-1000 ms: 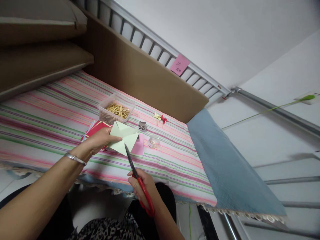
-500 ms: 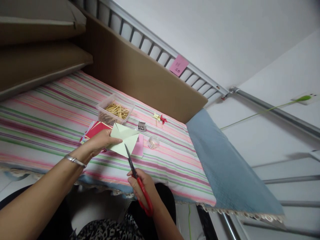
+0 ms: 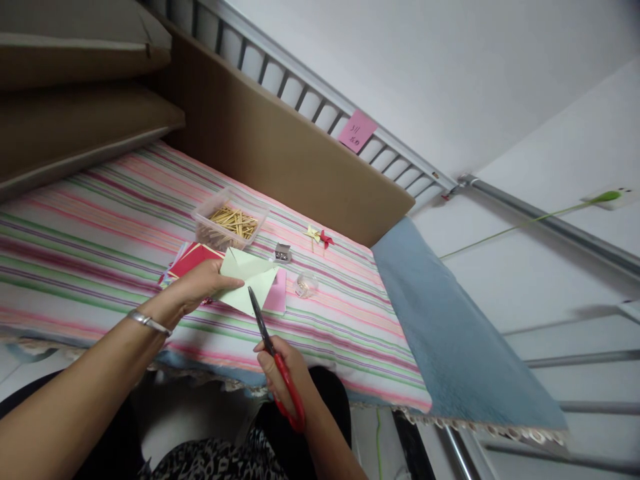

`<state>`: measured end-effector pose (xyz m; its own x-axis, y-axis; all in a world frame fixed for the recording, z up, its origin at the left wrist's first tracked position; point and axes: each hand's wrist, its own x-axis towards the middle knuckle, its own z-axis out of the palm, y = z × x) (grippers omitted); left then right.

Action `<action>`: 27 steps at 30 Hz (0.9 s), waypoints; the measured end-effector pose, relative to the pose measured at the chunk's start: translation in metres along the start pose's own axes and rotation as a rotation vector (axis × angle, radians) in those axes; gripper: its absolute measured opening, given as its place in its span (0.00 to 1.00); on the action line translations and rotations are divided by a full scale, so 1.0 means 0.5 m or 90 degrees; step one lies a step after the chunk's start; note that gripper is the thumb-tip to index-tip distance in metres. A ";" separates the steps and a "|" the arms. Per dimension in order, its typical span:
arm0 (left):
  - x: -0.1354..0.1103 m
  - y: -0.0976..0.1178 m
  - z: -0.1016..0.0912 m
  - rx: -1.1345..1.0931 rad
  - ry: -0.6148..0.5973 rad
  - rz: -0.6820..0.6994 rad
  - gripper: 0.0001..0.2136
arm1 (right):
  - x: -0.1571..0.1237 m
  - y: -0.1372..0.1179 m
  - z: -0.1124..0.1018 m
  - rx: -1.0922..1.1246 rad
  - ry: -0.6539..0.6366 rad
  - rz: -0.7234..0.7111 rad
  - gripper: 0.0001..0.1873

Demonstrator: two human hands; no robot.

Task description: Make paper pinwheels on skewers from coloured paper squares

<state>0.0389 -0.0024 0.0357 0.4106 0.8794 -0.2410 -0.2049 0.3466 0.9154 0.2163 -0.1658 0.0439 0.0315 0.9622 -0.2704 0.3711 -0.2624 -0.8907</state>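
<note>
My left hand (image 3: 205, 283) pinches a pale green square of paper (image 3: 245, 267) by its left side, thumb on top. Slits run inward from the paper's corners. In my right hand (image 3: 287, 370) is a pair of scissors with red handles (image 3: 293, 407); the dark blades are together and their tips lie against the lower part of the paper, near its middle. Beneath the green paper, a pink sheet (image 3: 277, 293) shows on the cloth. A stack of coloured paper (image 3: 193, 260), red on top, lies behind my left hand, partly covered by it.
Beyond the paper stands a clear plastic box (image 3: 200, 223) of short wooden sticks. Nearby are a small open box (image 3: 283, 253) of metal bits, a round clear container (image 3: 306, 285) and two small pinwheels (image 3: 320, 237). A cardboard panel (image 3: 280, 140) borders the striped cloth (image 3: 350, 320).
Hardly anything differs. The scissors and my right hand have shifted very slightly, with the blade tips still at the green paper.
</note>
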 end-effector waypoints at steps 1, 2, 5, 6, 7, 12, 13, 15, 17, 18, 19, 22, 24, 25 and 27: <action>-0.001 0.001 0.001 0.000 0.000 0.001 0.08 | 0.000 0.000 0.000 0.001 -0.002 0.002 0.15; -0.001 0.001 0.001 -0.001 -0.001 0.001 0.08 | 0.000 0.001 0.000 0.001 -0.005 0.004 0.14; 0.000 -0.002 0.000 -0.002 0.006 -0.001 0.09 | 0.001 0.002 0.001 -0.001 -0.002 0.008 0.13; 0.001 -0.003 -0.001 -0.002 0.007 -0.003 0.10 | 0.001 0.002 0.001 -0.002 0.000 0.008 0.13; 0.002 -0.004 -0.003 -0.003 0.005 -0.004 0.10 | 0.001 0.001 0.001 -0.003 0.003 0.008 0.13; 0.004 -0.005 -0.005 -0.005 -0.002 -0.011 0.09 | 0.001 -0.001 0.000 -0.013 0.004 0.004 0.12; 0.003 -0.005 -0.005 -0.005 -0.003 -0.011 0.09 | 0.001 -0.001 0.000 -0.014 0.003 0.001 0.12; 0.002 -0.004 -0.004 -0.001 -0.006 -0.011 0.11 | 0.001 -0.002 0.002 -0.015 0.007 -0.001 0.12; 0.002 -0.004 -0.004 0.010 -0.011 -0.013 0.12 | 0.002 -0.004 0.004 -0.018 0.017 0.002 0.12; 0.002 -0.003 -0.004 0.016 -0.015 -0.014 0.13 | 0.003 -0.006 0.005 -0.024 0.021 0.005 0.12; 0.002 -0.003 -0.005 0.020 -0.019 -0.015 0.13 | 0.004 -0.007 0.006 -0.035 0.022 0.007 0.11; 0.003 0.000 -0.008 0.031 -0.017 -0.008 0.16 | 0.005 0.003 0.001 -0.104 0.002 0.004 0.08; 0.004 0.005 -0.012 0.042 0.001 -0.007 0.17 | 0.000 0.023 -0.011 -0.151 -0.039 0.004 0.09; 0.004 0.007 -0.015 0.050 0.011 -0.009 0.18 | -0.006 0.037 -0.020 -0.163 -0.069 0.000 0.14; 0.003 0.011 -0.020 0.070 0.017 -0.018 0.18 | -0.019 0.063 -0.042 -0.177 -0.111 -0.040 0.21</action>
<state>0.0297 0.0043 0.0373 0.3909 0.8788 -0.2737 -0.0952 0.3344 0.9376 0.2474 -0.1817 0.0260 -0.1497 0.9430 -0.2972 0.6071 -0.1496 -0.7805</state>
